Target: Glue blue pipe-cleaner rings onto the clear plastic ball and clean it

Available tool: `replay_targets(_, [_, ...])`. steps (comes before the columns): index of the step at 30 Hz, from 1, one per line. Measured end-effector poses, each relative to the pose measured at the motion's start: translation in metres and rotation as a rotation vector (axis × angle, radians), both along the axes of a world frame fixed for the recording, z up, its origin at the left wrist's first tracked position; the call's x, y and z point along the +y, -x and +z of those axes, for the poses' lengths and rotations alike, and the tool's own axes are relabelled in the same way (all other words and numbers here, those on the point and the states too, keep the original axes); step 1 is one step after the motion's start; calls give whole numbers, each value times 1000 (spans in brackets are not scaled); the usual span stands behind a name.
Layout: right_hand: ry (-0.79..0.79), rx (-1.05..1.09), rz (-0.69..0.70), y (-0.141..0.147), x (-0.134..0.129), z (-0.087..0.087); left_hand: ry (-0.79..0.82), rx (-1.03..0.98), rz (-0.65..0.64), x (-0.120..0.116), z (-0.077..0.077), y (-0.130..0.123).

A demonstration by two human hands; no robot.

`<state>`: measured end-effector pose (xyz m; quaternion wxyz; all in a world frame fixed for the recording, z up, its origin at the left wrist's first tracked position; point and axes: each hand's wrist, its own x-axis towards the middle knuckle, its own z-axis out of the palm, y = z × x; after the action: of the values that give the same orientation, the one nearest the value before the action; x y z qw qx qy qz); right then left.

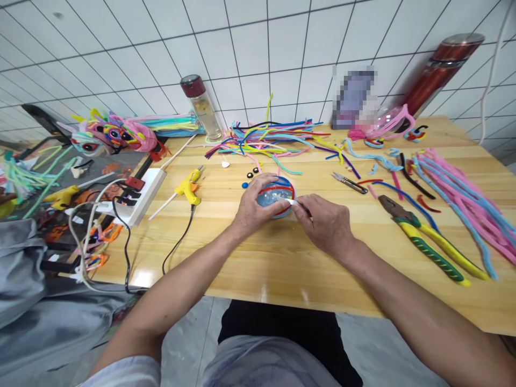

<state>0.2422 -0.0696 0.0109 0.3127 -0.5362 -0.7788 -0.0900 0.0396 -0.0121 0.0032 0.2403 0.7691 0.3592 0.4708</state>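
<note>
A small round piece (266,198), clear or pale blue inside with red and blue bands round it, is in front of me at the middle of the table. My left hand (253,207) grips it from the left, thumb along its near side. A thin white strip (291,202) lies over its right edge. The strip's right end is pinched in my right hand (324,220). Just beyond my left hand are a blue bead (245,185) and small black rings (252,172).
Pipe cleaners (266,137) lie at the back by a glass bottle (203,110). A yellow glue gun (188,187) and power strip (145,196) are left. Small snips (350,183) and pliers (423,236) are right. A person in grey sits at far left.
</note>
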Motion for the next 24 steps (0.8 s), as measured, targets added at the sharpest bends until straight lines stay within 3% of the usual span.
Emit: replay_targets(24, [11,34,-48,8,-6,0,-37,-35,55,-3,-5,-4])
